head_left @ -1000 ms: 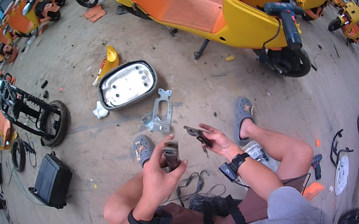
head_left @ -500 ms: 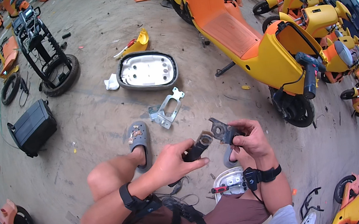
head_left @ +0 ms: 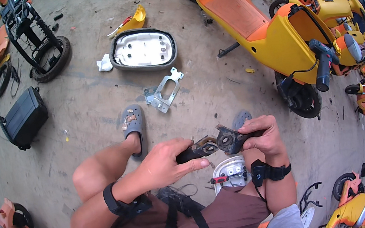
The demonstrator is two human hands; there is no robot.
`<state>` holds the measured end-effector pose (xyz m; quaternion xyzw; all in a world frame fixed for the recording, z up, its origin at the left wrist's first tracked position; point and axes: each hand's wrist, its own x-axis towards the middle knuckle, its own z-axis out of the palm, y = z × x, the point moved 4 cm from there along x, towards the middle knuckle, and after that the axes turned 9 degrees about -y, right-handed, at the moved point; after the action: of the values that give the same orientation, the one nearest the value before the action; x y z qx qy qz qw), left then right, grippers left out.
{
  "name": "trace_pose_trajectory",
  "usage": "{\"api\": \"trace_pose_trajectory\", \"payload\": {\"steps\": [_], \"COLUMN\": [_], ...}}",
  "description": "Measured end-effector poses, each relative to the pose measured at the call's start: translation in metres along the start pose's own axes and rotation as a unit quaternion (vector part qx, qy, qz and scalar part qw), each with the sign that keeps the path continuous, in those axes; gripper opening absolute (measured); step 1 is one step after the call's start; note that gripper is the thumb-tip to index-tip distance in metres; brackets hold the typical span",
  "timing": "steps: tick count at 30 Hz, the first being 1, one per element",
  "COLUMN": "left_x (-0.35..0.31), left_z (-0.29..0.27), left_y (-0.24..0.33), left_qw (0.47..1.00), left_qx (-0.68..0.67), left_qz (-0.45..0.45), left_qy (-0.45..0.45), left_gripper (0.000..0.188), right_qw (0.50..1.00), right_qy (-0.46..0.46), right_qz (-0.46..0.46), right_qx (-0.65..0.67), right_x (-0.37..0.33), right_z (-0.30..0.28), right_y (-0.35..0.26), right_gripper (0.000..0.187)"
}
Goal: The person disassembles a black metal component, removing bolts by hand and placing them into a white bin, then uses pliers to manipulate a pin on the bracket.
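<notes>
Between the thumb and fingers of my left hand is a black bracket-like part with a round hole. My right hand pinches a dark, worn metal bracket with a hole in its plate. The two parts are held end to end above my knees, their facing ends very close; I cannot tell whether they touch. Below them, between my legs, lies a white shell part with a red-handled tool across it. A silver metal bracket lies on the floor beyond my hands.
An upturned scooter seat and a yellow cover piece lie ahead. A black box sits left. An orange-and-yellow scooter stands right, a power drill at its front. More scooters line the far right.
My hands have brought the two parts closer together and turned their holed faces more upward. The view has shifted, so the floor things sit higher in it.
</notes>
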<state>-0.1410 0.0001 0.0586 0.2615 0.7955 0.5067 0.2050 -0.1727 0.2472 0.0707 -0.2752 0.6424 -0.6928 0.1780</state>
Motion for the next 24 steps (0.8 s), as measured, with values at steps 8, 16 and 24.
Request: {"api": "trace_pose_trajectory", "payload": {"steps": [8, 16, 24], "left_x": [-0.002, -0.003, -0.002], "left_z": [0.016, 0.022, 0.03], "left_y": [-0.012, -0.016, -0.019], "left_qw": [0.949, 0.953, 0.957], "left_qx": [-0.237, -0.228, -0.206], "left_qz": [-0.168, -0.144, -0.155], "left_qy": [-0.12, -0.141, -0.133], "left_gripper": [0.043, 0.032, 0.034], "right_qw": [0.97, 0.968, 0.973], "right_qy": [0.098, 0.069, 0.054], "right_qz": [0.201, 0.207, 0.216], "right_qx": [0.097, 0.121, 0.053], "right_x": [0.001, -0.002, -0.001], "right_z": [0.006, -0.004, 0.004], "right_y": [0.012, 0.014, 0.007], "right_gripper": [0.036, 0.03, 0.027]}}
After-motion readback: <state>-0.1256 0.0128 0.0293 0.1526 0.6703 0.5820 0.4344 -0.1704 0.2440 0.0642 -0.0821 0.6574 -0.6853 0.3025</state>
